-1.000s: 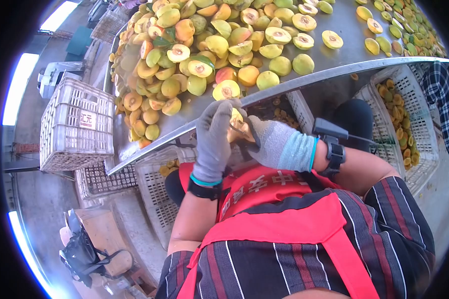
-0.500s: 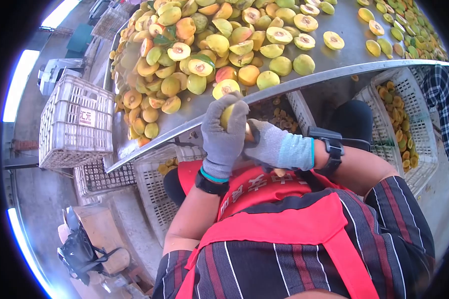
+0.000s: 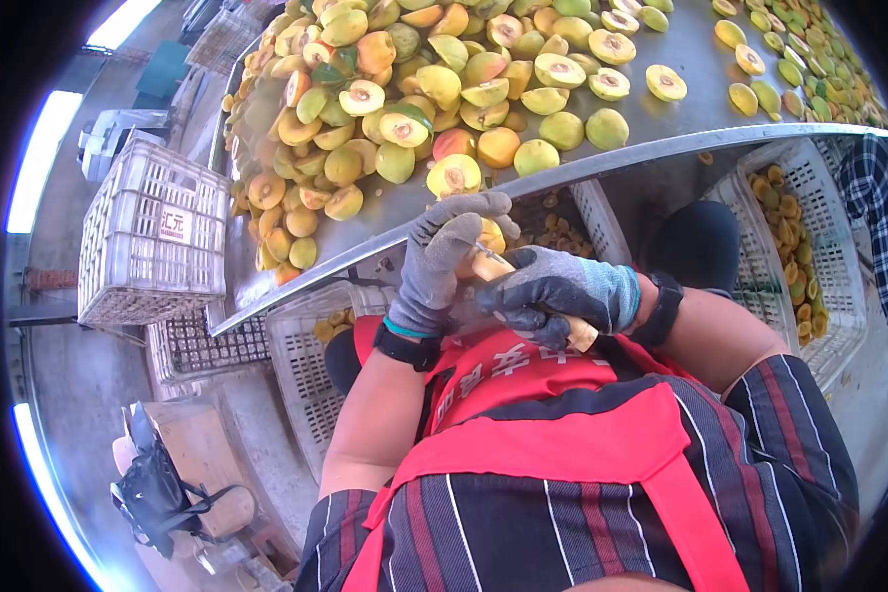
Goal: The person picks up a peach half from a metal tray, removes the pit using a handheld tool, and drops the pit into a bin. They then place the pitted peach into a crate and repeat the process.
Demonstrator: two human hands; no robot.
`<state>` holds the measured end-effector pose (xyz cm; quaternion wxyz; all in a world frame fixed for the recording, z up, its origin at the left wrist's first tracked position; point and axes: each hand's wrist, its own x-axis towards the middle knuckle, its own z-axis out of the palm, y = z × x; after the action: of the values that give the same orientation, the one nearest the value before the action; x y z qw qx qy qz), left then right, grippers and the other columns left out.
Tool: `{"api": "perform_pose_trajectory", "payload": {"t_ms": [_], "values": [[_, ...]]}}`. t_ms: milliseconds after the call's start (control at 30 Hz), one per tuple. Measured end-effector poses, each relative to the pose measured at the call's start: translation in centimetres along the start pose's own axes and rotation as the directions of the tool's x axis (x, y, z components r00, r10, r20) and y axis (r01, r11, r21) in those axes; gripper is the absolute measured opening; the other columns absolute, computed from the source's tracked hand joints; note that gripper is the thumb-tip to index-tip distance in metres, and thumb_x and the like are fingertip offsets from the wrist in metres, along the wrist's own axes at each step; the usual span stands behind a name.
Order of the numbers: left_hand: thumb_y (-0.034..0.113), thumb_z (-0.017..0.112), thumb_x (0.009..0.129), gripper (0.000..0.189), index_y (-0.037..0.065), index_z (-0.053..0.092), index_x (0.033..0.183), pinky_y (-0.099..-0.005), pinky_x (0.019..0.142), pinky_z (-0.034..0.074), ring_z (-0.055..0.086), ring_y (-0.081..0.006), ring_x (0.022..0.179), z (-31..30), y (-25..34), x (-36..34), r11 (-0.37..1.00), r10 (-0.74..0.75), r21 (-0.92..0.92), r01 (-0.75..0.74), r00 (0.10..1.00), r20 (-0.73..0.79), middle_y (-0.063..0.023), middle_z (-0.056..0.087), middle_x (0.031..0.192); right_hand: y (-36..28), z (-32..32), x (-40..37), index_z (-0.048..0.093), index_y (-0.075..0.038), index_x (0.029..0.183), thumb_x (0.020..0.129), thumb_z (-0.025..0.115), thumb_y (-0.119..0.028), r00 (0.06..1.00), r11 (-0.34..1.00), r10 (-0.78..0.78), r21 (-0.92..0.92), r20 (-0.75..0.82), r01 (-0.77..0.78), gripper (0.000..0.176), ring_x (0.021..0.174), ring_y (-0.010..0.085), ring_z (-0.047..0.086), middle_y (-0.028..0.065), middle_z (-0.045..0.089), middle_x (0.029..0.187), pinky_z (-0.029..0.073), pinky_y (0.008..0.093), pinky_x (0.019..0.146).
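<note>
My left hand [image 3: 439,261], in a grey glove, is closed round a yellow peach [image 3: 491,235], partly hidden by the fingers. My right hand [image 3: 560,294], in a grey glove with a dark palm, grips a wooden-handled pitting tool [image 3: 583,335]. The handle sticks out at both ends of the fist, and a small metal part at its front meets the peach. Both hands are in front of the red apron [image 3: 483,385], just below the table edge. Closest to them on the table lies a cut peach half [image 3: 454,176] with its flesh facing up.
Heaped peach halves [image 3: 345,163] cover much of the metal table [image 3: 651,123], whose raised rim [image 3: 562,178] runs before me. Underneath stand white crates, one [image 3: 839,266] with fruit pieces. Another white crate [image 3: 158,232] stands at the left, and a black bag [image 3: 158,483] lies lower left.
My right hand has turned, so more of the wooden handle shows. My left fingers have loosened and shifted round the peach, uncovering its right side.
</note>
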<state>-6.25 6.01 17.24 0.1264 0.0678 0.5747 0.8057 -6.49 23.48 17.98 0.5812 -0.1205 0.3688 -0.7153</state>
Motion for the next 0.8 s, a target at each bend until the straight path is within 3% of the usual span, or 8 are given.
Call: {"api": "perform_pose_trajectory", "payload": {"t_ms": [333, 433, 500, 533, 633, 667, 733, 800], "values": [[0.029, 0.051, 0.086, 0.040, -0.002, 0.054, 0.111, -0.0284, 0.073, 0.048, 0.058, -0.0182, 0.082, 1.7, -1.5, 0.2, 0.974, 0.199, -0.070, -0.216, 0.961, -0.190, -0.0131, 0.061, 0.090, 0.6, 0.6, 0.3, 0.050, -0.005, 0.079, 0.086, 0.056, -0.022, 0.999, 0.956, -0.030, 0.291, 0.021, 0.023, 0.020, 0.035, 0.0080, 0.039, -0.0011, 0.040, 0.051, 0.032, 0.0221, 0.032], [0.031, 0.047, 0.089, 0.040, 0.000, 0.051, 0.114, -0.0275, 0.071, 0.048, 0.057, -0.0171, 0.082, 1.1, -2.1, -0.1, 0.891, 0.408, 0.381, -0.246, 0.802, -0.436, -0.0133, 0.061, 0.089, -0.1, 0.9, 0.3, 0.050, -0.004, 0.084, 0.086, 0.056, -0.021, 0.957, 0.923, -0.224, 0.356, 0.185, 0.148, 0.018, 0.035, 0.0087, 0.040, 0.0004, 0.043, 0.052, 0.033, 0.0219, 0.032], [0.031, 0.044, 0.090, 0.038, 0.003, 0.050, 0.115, -0.0259, 0.069, 0.048, 0.057, -0.0160, 0.082, -1.4, -0.1, -2.1, 0.947, 0.170, -0.217, -0.238, 0.941, -0.292, -0.0112, 0.061, 0.089, -0.4, -0.2, 0.1, 0.050, -0.003, 0.087, 0.085, 0.055, -0.022, 0.978, 0.979, -0.205, -0.028, -0.047, 0.204, 0.020, 0.035, 0.0104, 0.042, 0.0030, 0.046, 0.053, 0.034, 0.0224, 0.032], [0.034, 0.044, 0.091, 0.037, 0.005, 0.053, 0.112, -0.0234, 0.064, 0.048, 0.057, -0.0145, 0.080, -2.5, 0.9, -2.7, 0.966, 0.246, 0.065, -0.249, 0.820, -0.517, -0.0089, 0.061, 0.088, 0.1, -1.0, -0.1, 0.050, -0.003, 0.089, 0.086, 0.055, -0.027, 0.967, 0.973, -0.210, -0.124, -0.145, 0.193, 0.025, 0.035, 0.0120, 0.043, 0.0045, 0.048, 0.054, 0.035, 0.0237, 0.032], [0.035, 0.057, 0.085, 0.038, 0.002, 0.060, 0.104, -0.0291, 0.068, 0.048, 0.059, -0.0187, 0.083, -7.9, 6.7, -8.2, 0.665, 0.375, 0.723, 0.186, 0.754, -0.539, -0.0113, 0.063, 0.093, -0.2, -1.8, -2.3, 0.051, -0.002, 0.089, 0.089, 0.052, -0.026, 0.960, 0.940, -0.229, -0.291, -0.161, 0.176, 0.025, 0.036, 0.0102, 0.043, 0.0023, 0.046, 0.053, 0.034, 0.0223, 0.034], [0.035, 0.057, 0.085, 0.038, 0.002, 0.060, 0.104, -0.0291, 0.068, 0.048, 0.059, -0.0187, 0.083, -10.0, 7.7, -9.3, 0.662, 0.370, 0.725, 0.188, 0.760, -0.535, -0.0113, 0.063, 0.093, -0.7, -1.5, -2.8, 0.050, -0.003, 0.090, 0.090, 0.051, -0.028, 0.972, 0.980, -0.036, -0.200, -0.234, -0.012, 0.026, 0.039, 0.0098, 0.044, 0.0019, 0.048, 0.056, 0.036, 0.0225, 0.036], [0.030, 0.065, 0.079, 0.038, 0.000, 0.060, 0.103, -0.0301, 0.070, 0.047, 0.059, -0.0192, 0.085, -12.4, 8.9, -10.7, -0.212, 0.303, 0.817, 0.537, 0.830, -0.467, -0.0125, 0.063, 0.091, 0.6, -1.8, -2.2, 0.050, -0.003, 0.090, 0.090, 0.051, -0.029, 0.978, 0.979, -0.050, -0.204, -0.203, 0.008, 0.025, 0.040, 0.0097, 0.044, 0.0020, 0.048, 0.056, 0.036, 0.0227, 0.037], [0.027, 0.067, 0.076, 0.040, 0.000, 0.059, 0.105, -0.0296, 0.071, 0.047, 0.060, -0.0202, 0.084, -11.7, 8.3, -7.9, 0.151, 0.337, 0.887, 0.437, 0.821, -0.461, -0.0140, 0.063, 0.088, 1.1, -2.1, -1.2, 0.051, -0.004, 0.090, 0.090, 0.051, -0.030, 0.990, 0.964, -0.065, -0.264, -0.125, 0.030, 0.027, 0.042, 0.0098, 0.045, 0.0026, 0.049, 0.056, 0.038, 0.0237, 0.038]]}}
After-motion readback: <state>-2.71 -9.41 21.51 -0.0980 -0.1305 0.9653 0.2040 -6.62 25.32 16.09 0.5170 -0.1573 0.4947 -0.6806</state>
